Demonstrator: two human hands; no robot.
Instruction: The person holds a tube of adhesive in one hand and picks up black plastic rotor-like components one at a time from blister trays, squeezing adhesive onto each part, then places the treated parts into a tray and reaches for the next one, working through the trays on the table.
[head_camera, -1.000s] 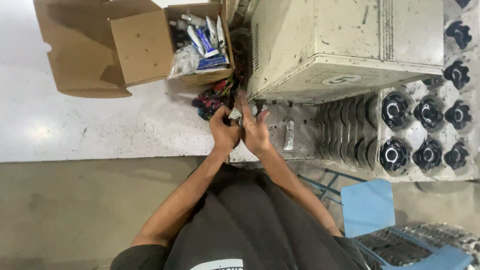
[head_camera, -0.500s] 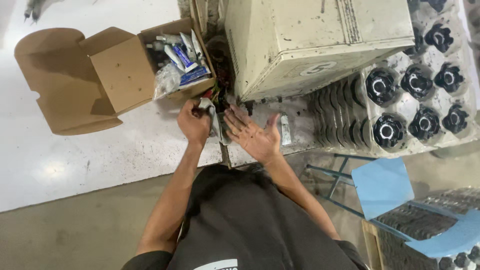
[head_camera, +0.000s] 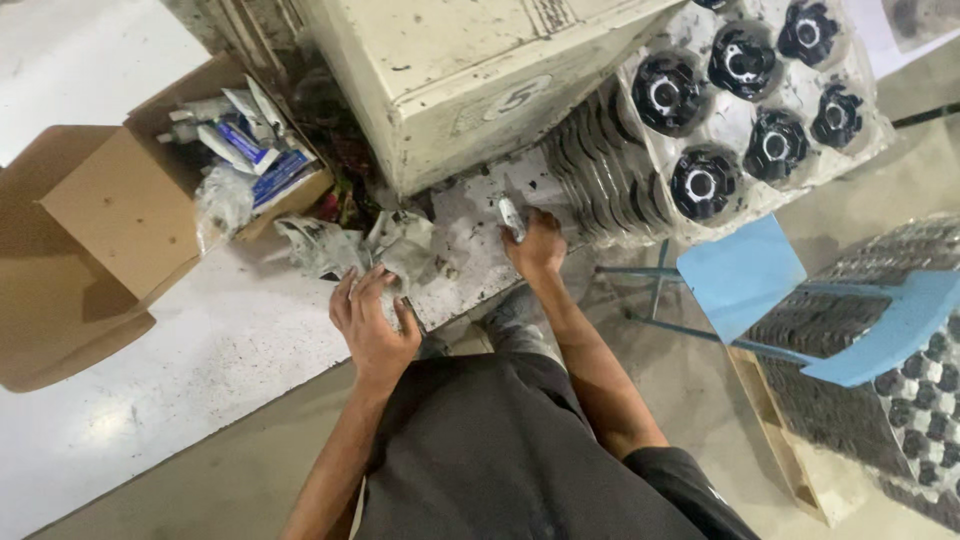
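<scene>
My left hand (head_camera: 372, 322) rests on a crumpled, stained white rag (head_camera: 365, 247) at the front edge of the white worktable (head_camera: 180, 350), fingers curled over the cloth. My right hand (head_camera: 537, 246) lies further right on a dirty patch of the table and grips a small white tube (head_camera: 511, 217). Both hands are just in front of a large cream metal box (head_camera: 470, 70).
An open cardboard box (head_camera: 120, 215) with several tubes and packets stands at the left. White trays of black round parts (head_camera: 745, 100) sit at the right, next to stacked trays. A blue stool (head_camera: 760, 275) and dark stacked trays (head_camera: 880, 330) stand on the floor at right.
My hands were together in front of the metal box. They have parted: the left has dropped onto the rag, the right has gone right and closed on the tube.
</scene>
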